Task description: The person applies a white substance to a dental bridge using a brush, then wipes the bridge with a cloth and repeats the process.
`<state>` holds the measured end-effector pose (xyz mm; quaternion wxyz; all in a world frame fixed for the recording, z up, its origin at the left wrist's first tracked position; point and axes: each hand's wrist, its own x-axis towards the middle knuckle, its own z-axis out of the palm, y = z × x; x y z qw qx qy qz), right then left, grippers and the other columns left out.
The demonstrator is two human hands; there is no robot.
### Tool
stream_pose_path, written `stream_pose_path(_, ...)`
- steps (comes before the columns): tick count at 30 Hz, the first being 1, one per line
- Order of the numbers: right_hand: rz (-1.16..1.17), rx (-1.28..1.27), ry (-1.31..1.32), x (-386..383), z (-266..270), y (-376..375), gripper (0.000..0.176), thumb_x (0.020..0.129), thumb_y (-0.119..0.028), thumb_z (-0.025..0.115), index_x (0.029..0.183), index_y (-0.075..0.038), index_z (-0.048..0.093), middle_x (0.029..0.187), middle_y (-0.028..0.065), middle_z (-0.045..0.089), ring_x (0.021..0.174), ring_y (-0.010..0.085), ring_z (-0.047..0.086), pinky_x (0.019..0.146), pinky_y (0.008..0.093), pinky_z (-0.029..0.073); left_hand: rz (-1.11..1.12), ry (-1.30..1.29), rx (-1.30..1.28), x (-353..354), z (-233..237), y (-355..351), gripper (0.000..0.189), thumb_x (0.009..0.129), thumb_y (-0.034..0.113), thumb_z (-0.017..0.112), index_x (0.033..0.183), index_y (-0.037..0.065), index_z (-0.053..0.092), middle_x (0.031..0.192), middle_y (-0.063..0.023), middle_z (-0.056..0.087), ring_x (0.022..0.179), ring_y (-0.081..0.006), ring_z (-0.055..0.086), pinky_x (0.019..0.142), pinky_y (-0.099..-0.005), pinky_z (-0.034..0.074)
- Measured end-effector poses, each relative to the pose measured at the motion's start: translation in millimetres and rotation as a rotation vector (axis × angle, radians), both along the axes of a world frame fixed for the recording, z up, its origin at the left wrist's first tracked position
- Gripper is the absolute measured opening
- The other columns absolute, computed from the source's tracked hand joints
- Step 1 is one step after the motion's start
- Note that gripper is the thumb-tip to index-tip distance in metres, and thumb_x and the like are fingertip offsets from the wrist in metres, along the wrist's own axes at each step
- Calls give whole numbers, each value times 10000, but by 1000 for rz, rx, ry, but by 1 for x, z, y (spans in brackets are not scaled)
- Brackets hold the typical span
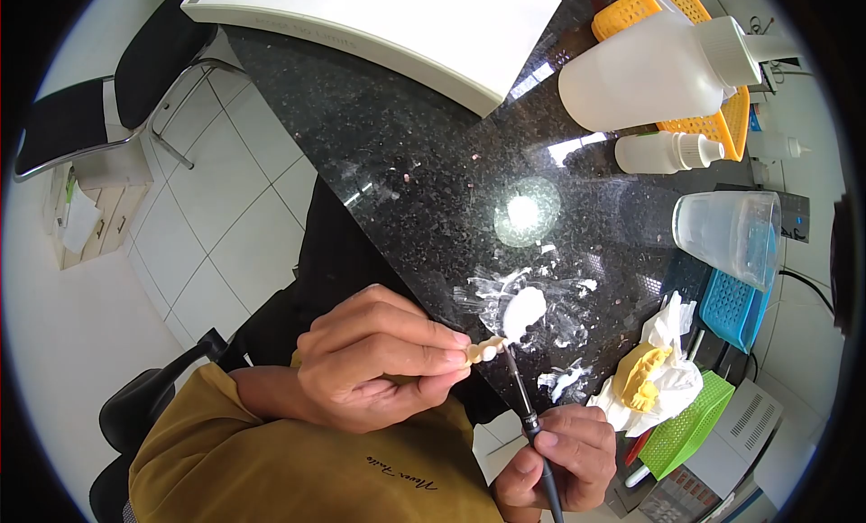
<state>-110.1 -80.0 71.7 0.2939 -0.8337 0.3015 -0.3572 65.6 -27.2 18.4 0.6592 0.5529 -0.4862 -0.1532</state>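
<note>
My left hand (383,356) pinches a short row of tooth-coloured dental crowns (487,349) between thumb and fingers. From the right, my right hand (564,460) grips a thin brush (528,406) with a dark handle, its tip right at the end of the crowns. Just beyond them a mound of white paste or powder (524,312) lies on the dark speckled stone worktop (406,207), with white smears around it. A smaller white smear (565,379) is near the worktop's front edge. To the right, a yellow dental model (642,379) rests on crumpled white tissue (681,388).
A large white squeeze bottle (631,72) leans across an orange basket (735,126). Nearby are a small white bottle (663,152) and a clear cup of liquid (726,234). Blue (735,307) and green baskets (690,424) line the right side. A white box (379,27) occupies the far end.
</note>
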Motion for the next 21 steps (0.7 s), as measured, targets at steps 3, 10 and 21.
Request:
stream_pose_path(3, -7, 7, -5, 0, 0, 0, 197, 841, -226, 643, 884, -67, 536, 728, 69, 536, 589, 162, 519, 565, 258, 404, -3, 2, 1, 0, 0, 0, 238, 603, -42, 805, 790, 33, 679, 791, -80, 681, 601, -131, 613, 491, -214, 465)
stream_pose_path(10, -23, 10, -18, 0, -2, 1, 201, 835, -222, 649, 881, -64, 535, 726, 71, 534, 577, 159, 512, 564, 259, 405, -13, -2, 9, 1, 0, 1, 240, 615, -38, 803, 805, 37, 677, 803, -78, 684, 615, -133, 620, 504, -215, 469)
stream_pose_path(21, 0, 1, -39, 0, -3, 0, 179, 820, -184, 641, 893, -55, 541, 731, 74, 532, 581, 161, 507, 543, 257, 400, -63, -67, 3, 5, -2, 2, 151, 757, 61, 749, 827, 38, 617, 814, -96, 657, 649, -141, 599, 533, -208, 451)
